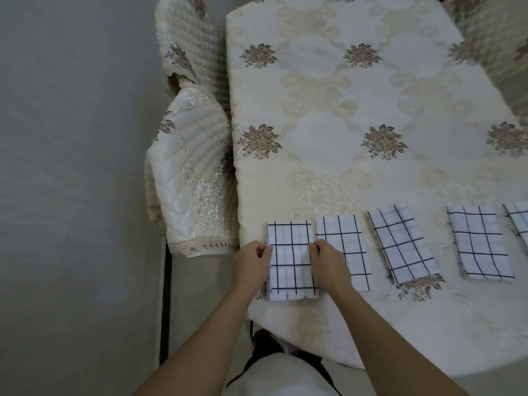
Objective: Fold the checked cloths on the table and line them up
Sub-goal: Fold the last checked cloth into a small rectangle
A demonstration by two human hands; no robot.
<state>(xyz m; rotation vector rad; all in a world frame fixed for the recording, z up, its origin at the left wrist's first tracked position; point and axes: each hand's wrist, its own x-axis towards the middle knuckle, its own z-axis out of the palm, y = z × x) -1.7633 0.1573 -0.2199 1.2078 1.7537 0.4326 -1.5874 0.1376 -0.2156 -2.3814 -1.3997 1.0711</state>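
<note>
The leftmost folded checked cloth (291, 260) lies flat near the table's front left corner, its long sides running front to back. The left hand (253, 262) pinches its left edge and the right hand (328, 262) pinches its right edge, both with fingers curled onto the fabric at about mid-length. Its right edge touches or slightly overlaps the second folded cloth (344, 251); the contact line is partly hidden by the right hand. Further along the front edge lie a third cloth (403, 244), tilted out of line, a fourth cloth (481, 242), well apart from the third, and a fifth cloth (518, 221), cut off by the picture's right border. Judgement: folding appears complete for the visible cloths, and the step in hand is squaring the leftmost one. To do it well, slide it flat without lifting, so the layers stay together, and match its near edge to its neighbour's. Room to the left is short, as the table's left edge (238, 212) is close, with a quilted chair cover (185, 167) beside it. The cream floral tablecloth (328, 110) offers wide open room behind the row.
</note>
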